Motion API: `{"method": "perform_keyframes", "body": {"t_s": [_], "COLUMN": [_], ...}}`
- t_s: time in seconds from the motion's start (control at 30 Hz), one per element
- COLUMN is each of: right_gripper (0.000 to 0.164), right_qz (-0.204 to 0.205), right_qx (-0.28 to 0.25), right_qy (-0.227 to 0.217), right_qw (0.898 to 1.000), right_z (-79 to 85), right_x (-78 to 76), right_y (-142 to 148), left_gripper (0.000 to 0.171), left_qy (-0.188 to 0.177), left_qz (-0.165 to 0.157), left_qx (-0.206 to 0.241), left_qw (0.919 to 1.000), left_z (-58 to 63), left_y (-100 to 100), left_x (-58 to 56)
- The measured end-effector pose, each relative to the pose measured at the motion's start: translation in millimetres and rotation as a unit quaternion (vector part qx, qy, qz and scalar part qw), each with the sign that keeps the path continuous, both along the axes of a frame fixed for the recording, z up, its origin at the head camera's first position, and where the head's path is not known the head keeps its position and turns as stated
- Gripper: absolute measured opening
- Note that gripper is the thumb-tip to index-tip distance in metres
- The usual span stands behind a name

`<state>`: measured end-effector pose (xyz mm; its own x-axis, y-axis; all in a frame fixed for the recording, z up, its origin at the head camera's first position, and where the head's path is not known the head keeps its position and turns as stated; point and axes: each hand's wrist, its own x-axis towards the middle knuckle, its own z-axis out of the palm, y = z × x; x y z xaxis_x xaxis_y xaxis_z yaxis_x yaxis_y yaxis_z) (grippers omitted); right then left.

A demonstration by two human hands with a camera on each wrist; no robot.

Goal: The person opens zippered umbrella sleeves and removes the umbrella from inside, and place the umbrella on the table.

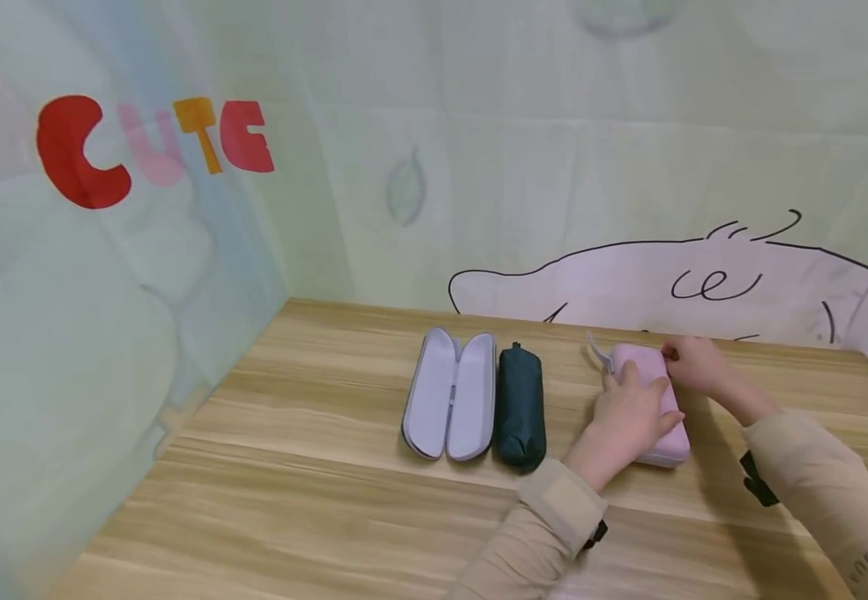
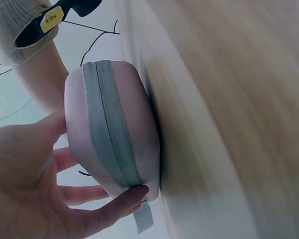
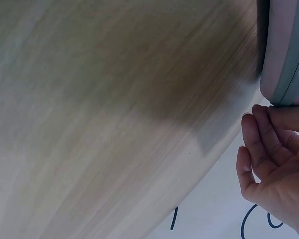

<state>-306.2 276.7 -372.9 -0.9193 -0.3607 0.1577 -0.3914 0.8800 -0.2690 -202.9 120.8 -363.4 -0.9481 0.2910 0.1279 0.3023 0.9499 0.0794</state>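
Note:
A pink zippered case (image 1: 647,367) with a grey zip band lies at the right of the table. My left hand (image 1: 627,412) holds it from above, fingers spread over its top and left side and thumb toward the right. In the left wrist view the fingers (image 2: 114,206) curl round the case by a grey strap (image 2: 144,218). At the case's far right corner, my right hand (image 1: 696,367) pinches at the zip, thumb and fingertips together. The right wrist view has this hand (image 3: 281,164) at the end of the zip band; the zip pull is hidden by the fingers.
Left of the pink case lies a dark green pouch (image 1: 521,408). Beside it an open glasses case (image 1: 430,400) shows its grey lining. The wooden table (image 1: 291,483) meets a printed cloth (image 1: 554,167) at its back and left edges.

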Motion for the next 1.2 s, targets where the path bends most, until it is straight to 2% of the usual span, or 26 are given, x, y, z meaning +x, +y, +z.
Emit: {"method": "perform_keyframes", "body": {"t_s": [0.5, 0.77, 1.2], "right_gripper": [0.017, 0.015, 0.007], "right_qz": [-0.007, 0.004, 0.031], "right_qx": [-0.008, 0.000, 0.001], "right_qy": [-0.009, -0.012, 0.004], "right_qw": [1.000, 1.000, 0.999], "right_z": [0.2, -1.5, -0.1], "right_x": [9.4, 13.3, 20.0], "right_y": [-3.9, -0.4, 4.8], "left_gripper": [0.050, 0.050, 0.050], "left_qy": [0.008, -0.004, -0.001], "left_qz": [0.008, 0.004, -0.004], "left_qx": [0.002, 0.015, 0.014], "left_qw": [0.9999, 0.9999, 0.9999], "left_z": [0.2, 0.4, 2.0], "left_y": [-5.3, -5.1, -4.5], "left_x": [-0.8, -0.8, -1.5]}}
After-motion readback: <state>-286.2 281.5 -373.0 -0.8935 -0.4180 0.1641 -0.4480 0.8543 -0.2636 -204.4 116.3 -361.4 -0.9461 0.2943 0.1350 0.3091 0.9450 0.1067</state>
